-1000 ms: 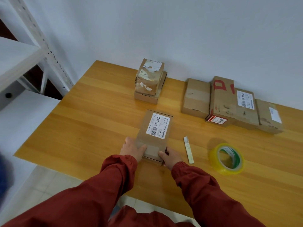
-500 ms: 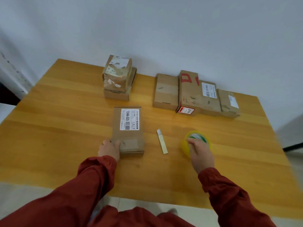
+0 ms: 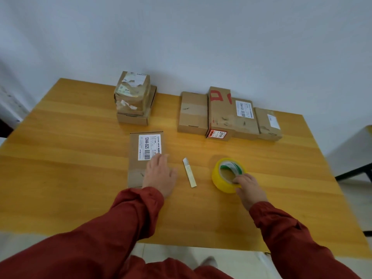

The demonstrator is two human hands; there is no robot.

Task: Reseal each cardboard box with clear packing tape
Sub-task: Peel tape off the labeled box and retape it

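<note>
A small cardboard box with a white barcode label lies flat on the wooden table in front of me. My left hand rests flat on the box's near right part, fingers straight. To the right stands a roll of packing tape with a yellowish look and a green-and-white core. My right hand grips the roll's near rim, fingers curled over the edge into the core. A slim white utility knife lies between box and roll.
Two stacked boxes with torn labels stand at the back centre. A row of several cardboard boxes lines the back right by the wall. Bare tabletop stretches to the left; the near table edge runs below my forearms.
My right hand left the box, reached the tape roll and now grips its rim. My left hand moved from the box's near left corner onto its top. The view swung right.
</note>
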